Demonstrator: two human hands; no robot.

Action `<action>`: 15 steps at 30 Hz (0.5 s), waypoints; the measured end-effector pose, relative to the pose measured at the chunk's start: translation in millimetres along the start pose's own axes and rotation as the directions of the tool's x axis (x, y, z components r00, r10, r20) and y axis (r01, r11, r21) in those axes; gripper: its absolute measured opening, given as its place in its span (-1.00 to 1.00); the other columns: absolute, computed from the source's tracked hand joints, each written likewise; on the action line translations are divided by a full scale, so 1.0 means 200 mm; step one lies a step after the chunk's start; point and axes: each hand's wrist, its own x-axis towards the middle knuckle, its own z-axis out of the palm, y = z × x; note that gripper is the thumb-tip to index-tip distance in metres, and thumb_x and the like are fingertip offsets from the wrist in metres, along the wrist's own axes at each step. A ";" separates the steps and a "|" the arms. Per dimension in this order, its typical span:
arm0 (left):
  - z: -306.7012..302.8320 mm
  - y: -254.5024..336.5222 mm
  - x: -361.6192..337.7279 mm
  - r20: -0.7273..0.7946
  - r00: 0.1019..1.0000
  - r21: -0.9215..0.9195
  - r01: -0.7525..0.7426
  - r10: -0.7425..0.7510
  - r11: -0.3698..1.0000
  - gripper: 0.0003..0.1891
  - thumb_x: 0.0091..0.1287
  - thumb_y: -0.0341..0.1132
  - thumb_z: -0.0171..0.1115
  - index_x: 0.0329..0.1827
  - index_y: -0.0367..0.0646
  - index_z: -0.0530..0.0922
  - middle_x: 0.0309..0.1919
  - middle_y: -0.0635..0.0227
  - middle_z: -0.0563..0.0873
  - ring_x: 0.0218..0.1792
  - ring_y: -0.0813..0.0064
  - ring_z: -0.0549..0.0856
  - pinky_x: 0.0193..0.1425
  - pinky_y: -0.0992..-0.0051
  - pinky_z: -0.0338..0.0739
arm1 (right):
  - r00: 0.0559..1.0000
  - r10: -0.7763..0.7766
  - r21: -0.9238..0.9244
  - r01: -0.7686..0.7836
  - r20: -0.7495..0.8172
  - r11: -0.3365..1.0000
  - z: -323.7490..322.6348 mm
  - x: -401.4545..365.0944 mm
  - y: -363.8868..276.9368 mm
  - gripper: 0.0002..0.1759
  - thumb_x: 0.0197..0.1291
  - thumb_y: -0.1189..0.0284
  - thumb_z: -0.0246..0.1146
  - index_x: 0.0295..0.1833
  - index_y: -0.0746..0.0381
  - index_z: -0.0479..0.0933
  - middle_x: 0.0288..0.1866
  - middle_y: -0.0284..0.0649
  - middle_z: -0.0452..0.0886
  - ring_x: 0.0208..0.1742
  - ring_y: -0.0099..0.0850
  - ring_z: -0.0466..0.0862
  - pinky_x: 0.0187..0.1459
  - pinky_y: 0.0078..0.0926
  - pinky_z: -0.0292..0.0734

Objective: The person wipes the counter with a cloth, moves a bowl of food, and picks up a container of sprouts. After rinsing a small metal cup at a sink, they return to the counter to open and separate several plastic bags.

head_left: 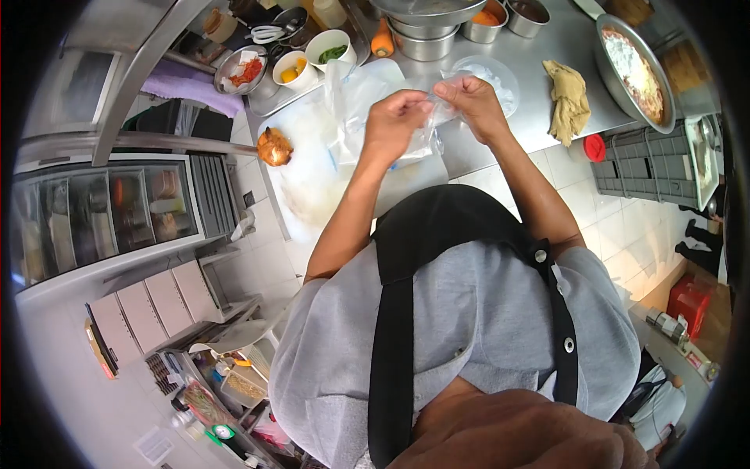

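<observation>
My left hand (397, 123) and my right hand (475, 105) are close together over the front of the counter, each with thumb and finger pinched on a clear plastic bag (350, 98). The bag's thin film spreads left from my fingers across a white cutting board (305, 199). On the board's left edge sits a brown-skinned onion (275, 147). Just behind my right hand lies a round, clear plastic lid or dish (508, 90).
Behind the board stand a white bowl of greens (348, 56), a cup of yellow pieces (301, 81), a carrot (382, 41) and steel pots (423, 47). To the right are a yellow cloth (568, 102) and a large metal bowl (669, 117). A grey crate (648, 168) stands beyond the counter.
</observation>
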 end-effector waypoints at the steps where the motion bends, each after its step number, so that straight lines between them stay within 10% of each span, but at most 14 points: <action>1: -0.02 0.01 0.00 -0.050 0.998 -0.067 0.035 -0.038 0.997 -0.87 0.29 -0.44 0.21 -0.14 -0.26 0.57 -0.35 0.37 0.64 -0.38 0.58 0.62 -0.31 0.57 0.53 | 1.000 0.026 0.050 -0.026 0.002 0.998 0.01 -0.02 -0.03 -0.76 0.12 0.28 0.41 -0.29 0.22 0.58 -0.43 -0.43 0.60 -0.43 -0.67 0.49 -0.36 -0.67 0.39; 5: -0.15 -0.01 -0.04 -0.124 0.961 -0.181 0.222 -0.246 0.958 -0.90 0.38 -0.40 0.09 -0.15 -0.23 0.48 -0.25 0.27 0.65 -0.30 0.48 0.65 -0.29 0.50 0.59 | 0.992 0.128 0.239 -0.123 -0.005 0.963 0.05 -0.11 -0.17 -0.73 0.15 0.25 0.38 -0.44 0.15 0.50 -0.51 -0.51 0.51 -0.51 -0.71 0.37 -0.46 -0.71 0.25; 10: -0.05 0.11 -0.15 0.079 0.957 -0.191 0.289 -0.279 0.938 -0.81 0.35 -0.30 0.21 -0.14 -0.22 0.48 -0.29 0.35 0.61 -0.31 0.54 0.61 -0.30 0.56 0.53 | 0.999 -0.009 -0.110 0.014 0.049 0.994 0.02 -0.11 0.01 -0.61 0.18 0.25 0.36 -0.58 0.10 0.36 -0.57 -0.56 0.33 -0.51 -0.74 0.20 -0.51 -0.69 0.07; 15: -0.06 -0.11 -0.10 -0.035 0.998 0.306 0.066 -0.058 0.950 -0.86 0.20 -0.50 0.22 -0.20 -0.24 0.48 -0.29 0.40 0.54 -0.33 0.60 0.58 -0.30 0.57 0.52 | 0.996 0.033 0.189 -0.049 0.088 0.981 0.05 -0.13 0.00 -0.63 0.21 0.32 0.32 -0.59 0.12 0.37 -0.58 -0.51 0.38 -0.53 -0.68 0.38 -0.43 -0.67 0.32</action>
